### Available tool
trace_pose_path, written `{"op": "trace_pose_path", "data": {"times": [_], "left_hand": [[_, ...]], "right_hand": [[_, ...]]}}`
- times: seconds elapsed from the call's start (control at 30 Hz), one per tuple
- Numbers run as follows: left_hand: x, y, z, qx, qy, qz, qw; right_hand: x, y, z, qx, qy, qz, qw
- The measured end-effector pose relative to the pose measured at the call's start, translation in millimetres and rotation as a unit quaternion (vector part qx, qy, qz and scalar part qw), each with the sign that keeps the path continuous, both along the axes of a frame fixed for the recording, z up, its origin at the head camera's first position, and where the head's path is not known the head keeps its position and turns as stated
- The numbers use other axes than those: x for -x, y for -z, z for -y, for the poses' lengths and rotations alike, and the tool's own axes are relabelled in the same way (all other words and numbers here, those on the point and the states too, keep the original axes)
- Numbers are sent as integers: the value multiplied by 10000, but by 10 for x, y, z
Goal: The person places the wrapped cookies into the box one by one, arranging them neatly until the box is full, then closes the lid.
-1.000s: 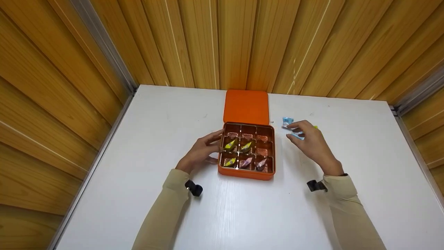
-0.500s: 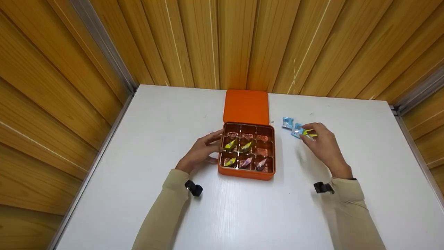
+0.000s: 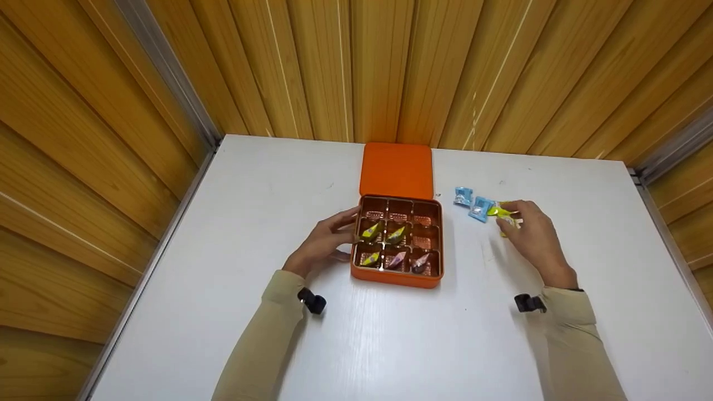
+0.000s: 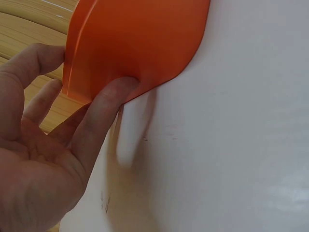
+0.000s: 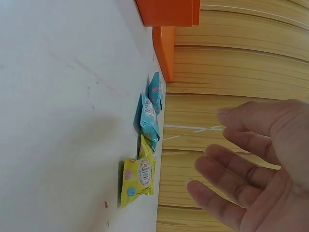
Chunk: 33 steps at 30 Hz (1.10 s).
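Note:
An orange tin box (image 3: 397, 281) stands with its lid (image 3: 396, 170) open toward the wall. Yellow and pink wrapped candies, such as the yellow candy (image 3: 370, 259) and the pink candy (image 3: 396, 260), lie in the near and middle compartments of its brown divided tray. My left hand (image 3: 323, 245) holds the box's left side, thumb (image 4: 108, 101) against the outer wall and a fingertip at the rim. My right hand (image 3: 535, 236) hovers with loosely bent fingers over the yellow candies (image 5: 139, 176), apart from them in the right wrist view. Two blue candies (image 3: 480, 209) lie beside them.
The white table (image 3: 390, 340) bears the box and the candies. Wood-patterned panels (image 3: 384, 72) rise behind and at both sides. A metal frame post (image 3: 172, 72) stands at the left corner. Black wrist cameras (image 3: 312, 301) are strapped on both wrists.
My right hand has moved right, from over the blue candies to the yellow ones, uncovering the blue ones. The left hand and box have kept their places.

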State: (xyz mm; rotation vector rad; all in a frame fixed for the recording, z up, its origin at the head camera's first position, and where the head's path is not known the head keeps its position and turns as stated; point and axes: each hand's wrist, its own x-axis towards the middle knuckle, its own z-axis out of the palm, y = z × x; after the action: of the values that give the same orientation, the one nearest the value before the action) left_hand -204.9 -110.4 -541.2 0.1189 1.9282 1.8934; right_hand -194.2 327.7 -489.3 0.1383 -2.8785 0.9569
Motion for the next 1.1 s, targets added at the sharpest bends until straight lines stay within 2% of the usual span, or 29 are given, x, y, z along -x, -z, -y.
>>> {"op": "trace_pose_path", "data": {"times": [0.23,0.47,0.6,0.77,1.1], "left_hand": [[-1,-2,4,-23,49,-39,10000],[4,-4,0,-19,74,-93,9999],[8,-3,-3,37,74,-136,9999],[12,6,-5,26,65,-139,9999],[6,18,-3,0,38,-74,10000]], "right_hand": [[25,52,-63,-270,341,360,9984],[73,129,-104,-387,493,204,9978],[110,168,-115,-416,538,387,9969],[143,218,-118,-445,487,656,9957],[174,314,-97,-522,282,824,9948]]}}
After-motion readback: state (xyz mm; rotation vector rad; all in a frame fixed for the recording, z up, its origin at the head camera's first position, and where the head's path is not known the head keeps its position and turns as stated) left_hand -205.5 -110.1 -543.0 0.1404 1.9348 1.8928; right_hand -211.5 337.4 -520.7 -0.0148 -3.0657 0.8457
